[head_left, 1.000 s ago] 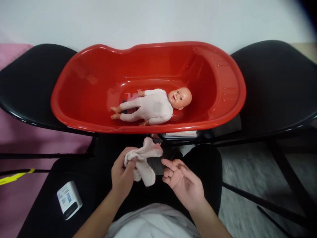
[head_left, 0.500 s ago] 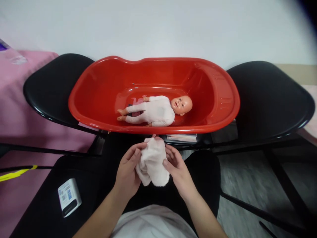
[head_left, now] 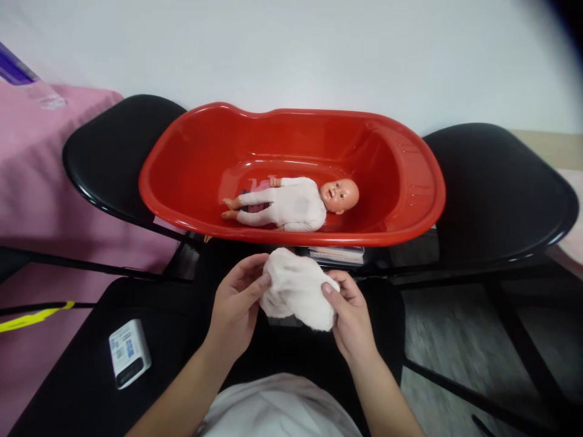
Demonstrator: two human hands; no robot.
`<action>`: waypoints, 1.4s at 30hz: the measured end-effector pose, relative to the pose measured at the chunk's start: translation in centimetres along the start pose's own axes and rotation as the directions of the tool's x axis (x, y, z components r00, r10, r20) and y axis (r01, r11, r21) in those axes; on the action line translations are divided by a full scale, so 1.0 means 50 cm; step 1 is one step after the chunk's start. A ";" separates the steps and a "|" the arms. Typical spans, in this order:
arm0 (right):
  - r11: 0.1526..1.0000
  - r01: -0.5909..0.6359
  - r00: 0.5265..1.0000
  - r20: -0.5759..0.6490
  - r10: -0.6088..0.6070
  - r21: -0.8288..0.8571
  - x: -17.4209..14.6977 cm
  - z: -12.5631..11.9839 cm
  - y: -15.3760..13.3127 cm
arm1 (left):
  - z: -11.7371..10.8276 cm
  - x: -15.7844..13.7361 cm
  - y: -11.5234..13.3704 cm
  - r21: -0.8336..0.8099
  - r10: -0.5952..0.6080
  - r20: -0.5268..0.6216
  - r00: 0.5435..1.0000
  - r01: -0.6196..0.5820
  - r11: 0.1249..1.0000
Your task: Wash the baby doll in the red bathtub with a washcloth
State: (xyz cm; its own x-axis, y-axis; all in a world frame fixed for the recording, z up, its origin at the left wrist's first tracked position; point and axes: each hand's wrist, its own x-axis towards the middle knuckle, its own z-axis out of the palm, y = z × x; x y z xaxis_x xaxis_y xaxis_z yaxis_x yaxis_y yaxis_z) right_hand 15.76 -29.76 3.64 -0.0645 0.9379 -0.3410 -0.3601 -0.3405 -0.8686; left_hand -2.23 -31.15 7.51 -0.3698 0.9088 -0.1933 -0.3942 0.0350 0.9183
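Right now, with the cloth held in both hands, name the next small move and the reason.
Probably carry the white cloth forward over the red tub toward the doll. Left hand and right hand each pinch one edge, spreading it, and the doll lies just beyond.

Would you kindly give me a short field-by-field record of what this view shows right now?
left hand: pinches the left edge of the white cloth
right hand: grips the cloth's right edge
cloth: held between both hands, in front of the tub
red tub: rests across two black chairs
doll: lies on its back inside the tub, head to the right
small white device: on the black seat, left of the arms
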 end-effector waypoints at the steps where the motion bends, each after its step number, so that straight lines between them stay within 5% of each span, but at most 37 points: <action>1: 0.999 0.040 0.999 -0.012 -0.040 -0.002 0.002 -0.002 -0.005 | -0.002 0.000 -0.001 -0.027 -0.011 0.010 1.000 0.012 1.000; 7: 0.975 0.222 0.973 -0.057 -0.222 0.006 0.008 -0.012 -0.022 | -0.018 -0.002 -0.017 0.165 0.218 0.003 0.976 -0.216 0.962; 11: 0.953 0.289 0.957 -0.011 -0.291 -0.091 0.009 -0.014 -0.018 | -0.029 -0.002 -0.022 0.425 0.489 0.114 0.865 -0.487 0.763; 13: 0.921 0.350 0.936 0.025 -0.351 -0.168 0.007 -0.007 -0.023 | -0.032 0.002 -0.010 0.488 0.625 0.199 0.755 -0.629 0.605; 16: 0.800 0.497 0.861 0.077 -0.502 -0.336 0.008 0.012 -0.047 | -0.026 0.020 0.024 0.523 0.812 0.284 0.510 -0.792 0.315; 19: 0.547 0.650 0.713 0.174 -0.679 -0.527 0.026 0.030 -0.081 | -0.003 0.053 0.057 0.560 0.899 0.347 0.269 -0.828 0.032; 21: 0.342 0.703 0.611 0.284 -0.739 -0.624 0.053 0.031 -0.097 | 0.016 0.081 0.062 0.577 0.889 0.410 0.203 -0.813 -0.081; 22: 0.245 0.711 0.571 0.338 -0.748 -0.659 0.068 0.028 -0.101 | 0.023 0.095 0.058 0.587 0.865 0.452 0.219 -0.803 -0.103; 24: 0.099 0.682 0.530 0.396 -0.750 -0.725 0.097 0.014 -0.102 | 0.028 0.119 0.037 0.623 0.767 0.550 0.331 -0.775 -0.112; 26: 0.040 0.606 0.535 0.370 -0.759 -0.794 0.114 -0.005 -0.095 | 0.018 0.135 0.008 0.662 0.617 0.638 0.461 -0.737 -0.134; 28: 0.024 0.549 0.542 0.334 -0.771 -0.835 0.114 -0.021 -0.084 | -0.003 0.143 -0.018 0.670 0.500 0.693 0.519 -0.720 -0.181; 34: -0.197 0.580 0.530 0.550 -0.645 -0.791 0.089 -0.001 -0.065 | -0.050 0.170 -0.022 0.618 0.361 0.776 0.518 -0.740 -0.267; 37: -0.325 0.572 0.576 0.650 -0.496 -0.753 0.106 0.027 -0.074 | -0.053 0.202 -0.010 0.563 0.269 0.823 0.500 -0.778 -0.278; 42: -0.427 0.500 0.693 0.644 -0.325 -0.754 0.155 0.040 -0.106 | -0.072 0.260 0.011 0.492 0.101 0.870 0.482 -0.834 -0.250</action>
State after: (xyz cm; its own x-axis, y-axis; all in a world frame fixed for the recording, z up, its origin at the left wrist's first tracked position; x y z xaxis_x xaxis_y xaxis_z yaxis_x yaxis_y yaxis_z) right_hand 15.31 -20.53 6.33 -0.5267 0.8035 0.2774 0.8228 0.5639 -0.0709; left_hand -10.30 -20.84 4.28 0.5136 0.8038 0.3002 0.8207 -0.5623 0.1012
